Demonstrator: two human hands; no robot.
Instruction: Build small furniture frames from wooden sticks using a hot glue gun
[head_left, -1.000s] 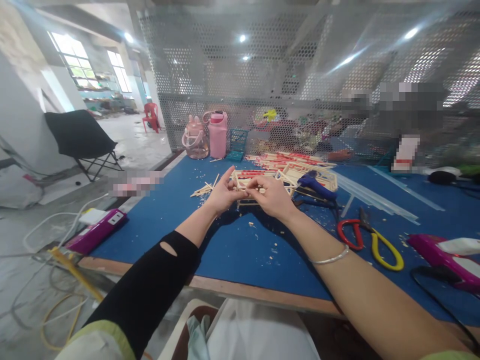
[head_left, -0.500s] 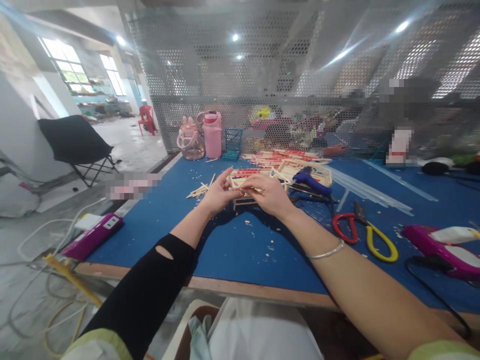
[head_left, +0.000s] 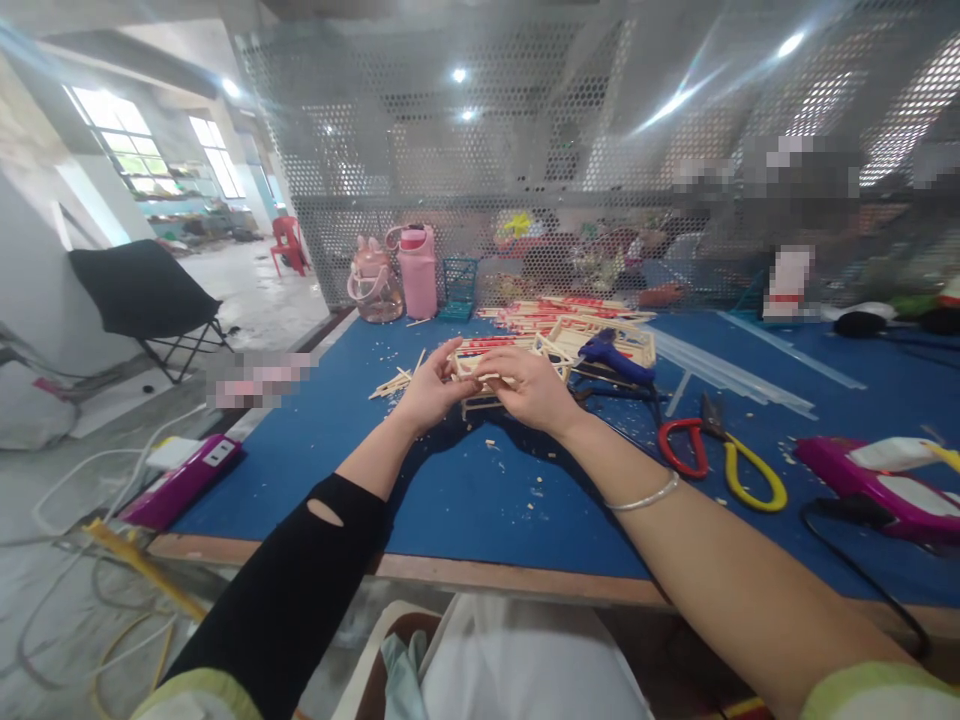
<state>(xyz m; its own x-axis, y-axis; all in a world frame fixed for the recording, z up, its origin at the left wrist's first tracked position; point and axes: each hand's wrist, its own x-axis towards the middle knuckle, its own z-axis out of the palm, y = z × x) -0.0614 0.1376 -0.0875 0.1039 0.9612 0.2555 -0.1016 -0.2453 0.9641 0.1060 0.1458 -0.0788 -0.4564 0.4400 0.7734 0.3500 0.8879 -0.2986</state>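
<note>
Left fingers (head_left: 450, 352): curled narrow, the tips pinched on the near left end of a small wooden stick frame (head_left: 487, 385); forefinger raised above the top rail.
Right fingers (head_left: 501, 368): folded close over the frame's top from the right side, pressing or gripping a thin stick; the exact contact is hidden under the knuckles.
Left hand (head_left: 431, 390): rests low, heel near the table (head_left: 450, 500), wrist coming in from the lower left.
Right hand (head_left: 534, 390): meets the left one over the frame, thumb tips almost touching.
Key relation: the frame lies directly between and just beyond both sets of fingertips, its long axis running left to right across the view; both hands are on it, the right covering more of it.
Frame position: standing on the blue table, in front of the stack of finished frames (head_left: 592, 335).
Glue gun (head_left: 615, 360): blue, lying on the stack just right of the right hand, apart from it.
Scissors (head_left: 720, 455): red and yellow handles, well right of the hands.
Loose sticks (head_left: 397, 380): a small scatter just left of the left hand.
Pink bottles (head_left: 401, 275): at the table's far edge, against the perforated screen.
</note>
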